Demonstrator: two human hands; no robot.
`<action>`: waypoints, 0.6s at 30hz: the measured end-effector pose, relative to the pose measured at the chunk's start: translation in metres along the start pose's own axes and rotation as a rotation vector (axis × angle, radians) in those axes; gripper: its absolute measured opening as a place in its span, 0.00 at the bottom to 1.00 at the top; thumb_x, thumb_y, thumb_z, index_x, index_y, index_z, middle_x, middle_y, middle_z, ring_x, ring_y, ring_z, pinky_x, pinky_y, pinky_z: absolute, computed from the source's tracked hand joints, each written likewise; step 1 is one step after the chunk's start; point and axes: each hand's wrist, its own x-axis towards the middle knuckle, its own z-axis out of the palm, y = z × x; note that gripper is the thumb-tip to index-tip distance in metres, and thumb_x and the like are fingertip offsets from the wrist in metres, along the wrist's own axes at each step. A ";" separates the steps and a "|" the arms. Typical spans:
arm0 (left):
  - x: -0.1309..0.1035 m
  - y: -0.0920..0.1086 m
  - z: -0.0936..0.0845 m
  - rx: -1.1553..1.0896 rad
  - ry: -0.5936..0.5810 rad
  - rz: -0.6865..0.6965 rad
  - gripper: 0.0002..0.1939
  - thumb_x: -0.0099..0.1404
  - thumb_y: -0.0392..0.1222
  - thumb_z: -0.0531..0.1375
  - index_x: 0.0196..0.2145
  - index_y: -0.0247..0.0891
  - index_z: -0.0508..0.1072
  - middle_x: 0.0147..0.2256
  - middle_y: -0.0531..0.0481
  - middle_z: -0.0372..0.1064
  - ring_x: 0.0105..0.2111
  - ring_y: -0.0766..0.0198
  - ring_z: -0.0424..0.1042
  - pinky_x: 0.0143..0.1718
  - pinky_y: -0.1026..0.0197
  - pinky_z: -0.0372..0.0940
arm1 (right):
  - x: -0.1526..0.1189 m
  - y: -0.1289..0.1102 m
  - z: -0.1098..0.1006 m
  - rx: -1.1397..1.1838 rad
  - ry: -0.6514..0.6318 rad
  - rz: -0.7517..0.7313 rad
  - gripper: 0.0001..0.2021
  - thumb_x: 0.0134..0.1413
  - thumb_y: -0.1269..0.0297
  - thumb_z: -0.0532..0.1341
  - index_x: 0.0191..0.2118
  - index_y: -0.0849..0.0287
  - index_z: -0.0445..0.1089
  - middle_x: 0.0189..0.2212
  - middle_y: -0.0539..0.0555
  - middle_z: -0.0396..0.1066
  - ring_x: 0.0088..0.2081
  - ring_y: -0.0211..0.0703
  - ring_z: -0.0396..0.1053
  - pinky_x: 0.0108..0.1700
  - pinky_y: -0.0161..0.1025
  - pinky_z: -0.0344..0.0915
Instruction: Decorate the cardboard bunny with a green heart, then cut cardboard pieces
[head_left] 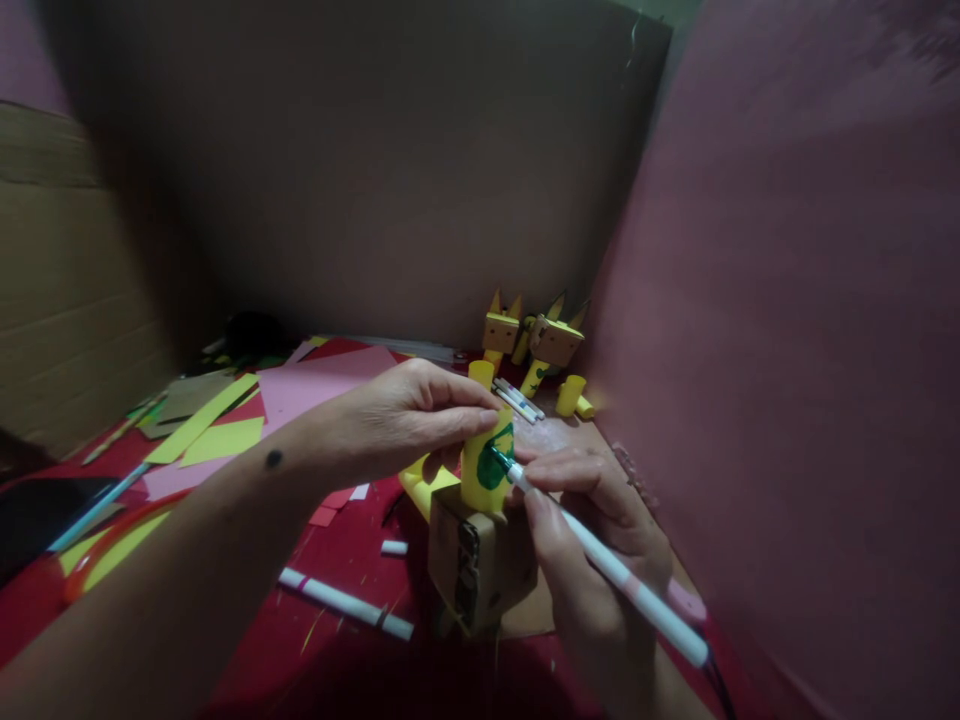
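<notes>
My left hand [420, 415] grips the top of a yellow paper tube [475, 482] between thumb and fingers. The tube stands upright on a brown cardboard box [484, 565] and carries a dark green patch on its front. In my right hand [600, 530] is a white marker [630, 585], its green tip against that patch. Below my left wrist, a second white marker [345, 603] lies on the red surface, with a white cap [394, 548] beside it.
Behind my hands stand two cardboard-headed yellow figures [556, 340], more yellow tubes [571, 396] and several markers [519, 400]. Pink paper [322, 385], yellow strips and red-handled scissors [97, 545] lie to the left. A pink wall [810, 350] rises on the right.
</notes>
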 end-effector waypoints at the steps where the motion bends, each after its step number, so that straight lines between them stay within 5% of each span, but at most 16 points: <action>1: 0.000 0.000 0.000 -0.002 0.001 -0.005 0.11 0.68 0.41 0.58 0.33 0.36 0.79 0.21 0.58 0.67 0.21 0.76 0.63 0.23 0.75 0.60 | 0.000 0.000 0.000 0.003 0.002 -0.005 0.09 0.55 0.76 0.59 0.38 0.54 0.72 0.38 0.52 0.73 0.45 0.42 0.73 0.47 0.41 0.71; 18: 0.001 -0.001 0.000 0.034 0.007 -0.010 0.11 0.68 0.42 0.58 0.34 0.37 0.79 0.21 0.58 0.67 0.21 0.75 0.64 0.23 0.74 0.60 | 0.001 0.000 0.001 0.014 -0.006 0.005 0.10 0.53 0.77 0.60 0.36 0.54 0.72 0.37 0.50 0.75 0.47 0.40 0.74 0.46 0.35 0.71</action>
